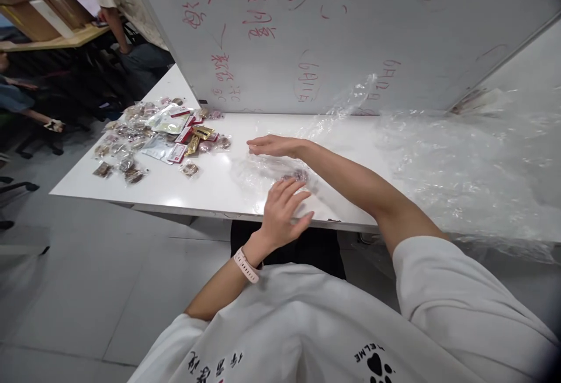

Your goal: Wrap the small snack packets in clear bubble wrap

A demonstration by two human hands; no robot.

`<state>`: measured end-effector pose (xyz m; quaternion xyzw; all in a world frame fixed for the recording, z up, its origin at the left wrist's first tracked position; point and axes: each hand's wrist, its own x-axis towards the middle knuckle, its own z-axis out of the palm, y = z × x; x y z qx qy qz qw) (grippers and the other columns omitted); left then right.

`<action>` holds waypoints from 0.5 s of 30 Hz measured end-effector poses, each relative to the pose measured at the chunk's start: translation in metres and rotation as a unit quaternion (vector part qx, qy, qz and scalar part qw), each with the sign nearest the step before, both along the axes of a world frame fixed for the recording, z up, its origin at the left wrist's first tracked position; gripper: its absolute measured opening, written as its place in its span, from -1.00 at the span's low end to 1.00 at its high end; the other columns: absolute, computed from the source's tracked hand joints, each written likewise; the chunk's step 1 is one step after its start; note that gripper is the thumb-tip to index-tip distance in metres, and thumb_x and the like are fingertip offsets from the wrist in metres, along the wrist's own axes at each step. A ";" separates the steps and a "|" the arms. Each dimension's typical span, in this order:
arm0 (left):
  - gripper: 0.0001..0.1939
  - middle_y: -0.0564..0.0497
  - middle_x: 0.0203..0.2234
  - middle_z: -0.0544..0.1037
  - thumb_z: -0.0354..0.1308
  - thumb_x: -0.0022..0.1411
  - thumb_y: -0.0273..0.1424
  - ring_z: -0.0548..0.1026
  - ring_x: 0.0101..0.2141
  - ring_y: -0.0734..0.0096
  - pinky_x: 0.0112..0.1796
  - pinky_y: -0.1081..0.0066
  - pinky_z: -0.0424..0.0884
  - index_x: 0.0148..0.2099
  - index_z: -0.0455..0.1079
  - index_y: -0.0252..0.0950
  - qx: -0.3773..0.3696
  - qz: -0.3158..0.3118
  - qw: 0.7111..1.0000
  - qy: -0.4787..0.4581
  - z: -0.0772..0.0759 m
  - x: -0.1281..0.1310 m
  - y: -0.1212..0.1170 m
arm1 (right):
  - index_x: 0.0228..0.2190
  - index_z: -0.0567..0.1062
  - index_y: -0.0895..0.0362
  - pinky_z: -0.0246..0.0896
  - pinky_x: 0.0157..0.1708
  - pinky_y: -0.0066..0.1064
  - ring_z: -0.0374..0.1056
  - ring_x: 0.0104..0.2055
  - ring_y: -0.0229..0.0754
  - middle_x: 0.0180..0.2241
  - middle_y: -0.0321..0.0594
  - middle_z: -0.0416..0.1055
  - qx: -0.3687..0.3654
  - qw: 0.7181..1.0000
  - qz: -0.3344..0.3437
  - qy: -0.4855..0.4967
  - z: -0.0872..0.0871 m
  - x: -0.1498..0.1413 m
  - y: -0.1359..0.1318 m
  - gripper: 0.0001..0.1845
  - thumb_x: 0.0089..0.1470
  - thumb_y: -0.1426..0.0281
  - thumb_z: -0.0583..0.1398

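Note:
A clear plastic bag (258, 175) lies flat on the white table (210, 187) in front of me, with a small dark packet (297, 175) inside or under it. My left hand (284, 210), with a pink watch on its wrist, rests on the bag's near side with fingers spread. My right hand (272, 145) reaches across the bag's far side, flat and stretched out to the left. Neither hand grips anything.
A pile of small snack packets (158, 134) lies at the table's left end. A large heap of crumpled clear plastic (464, 166) covers the right end. A whiteboard with red writing (307, 32) stands along the back edge. Other people sit at the far left.

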<state>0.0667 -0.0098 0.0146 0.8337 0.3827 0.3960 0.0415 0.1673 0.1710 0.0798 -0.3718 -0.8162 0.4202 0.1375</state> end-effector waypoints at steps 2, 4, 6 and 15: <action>-0.54 -0.24 0.26 0.32 0.16 0.33 -0.22 0.22 0.29 -0.08 0.21 -0.10 0.21 0.21 0.26 -0.22 -0.012 0.002 0.997 0.072 -0.001 0.004 0.004 | 0.35 0.19 -0.05 0.18 0.27 -0.02 0.22 0.32 0.01 0.35 -0.18 0.17 -0.023 1.000 0.008 -0.014 -0.005 -0.001 0.000 -0.25 0.25 -0.05 0.10; -0.48 -0.29 0.19 0.37 0.22 0.29 -0.27 0.30 0.21 -0.10 0.10 -0.05 0.30 0.23 0.25 -0.29 -0.027 0.066 0.995 0.073 -0.007 0.002 0.007 | 0.41 0.00 -0.05 0.19 0.26 -0.05 0.21 0.32 0.00 0.38 -0.14 0.10 -0.022 1.000 -0.011 0.003 -0.006 0.009 0.000 -0.20 0.27 -0.01 0.07; -0.54 -0.22 -0.04 0.52 0.26 0.26 -0.31 0.44 -0.02 0.01 -0.08 0.08 0.36 0.16 0.31 -0.31 -0.044 0.127 0.990 0.051 -0.015 -0.003 0.007 | 0.42 -0.06 -0.06 0.24 0.20 -0.01 0.25 0.28 0.05 0.37 -0.07 0.11 0.020 0.998 -0.057 0.027 -0.007 0.030 -0.003 -0.18 0.28 0.00 0.06; -0.92 -0.04 -0.19 0.64 0.12 0.36 -0.52 0.50 -0.16 0.28 -0.11 0.22 0.32 -0.19 0.40 -0.24 -0.002 0.023 0.998 -0.053 -0.024 -0.002 -0.006 | 0.38 0.08 0.01 0.02 0.23 0.27 0.09 0.34 0.26 0.38 -0.02 0.08 0.206 0.898 -0.364 -0.137 -0.062 0.173 -0.068 -0.22 0.23 0.03 0.06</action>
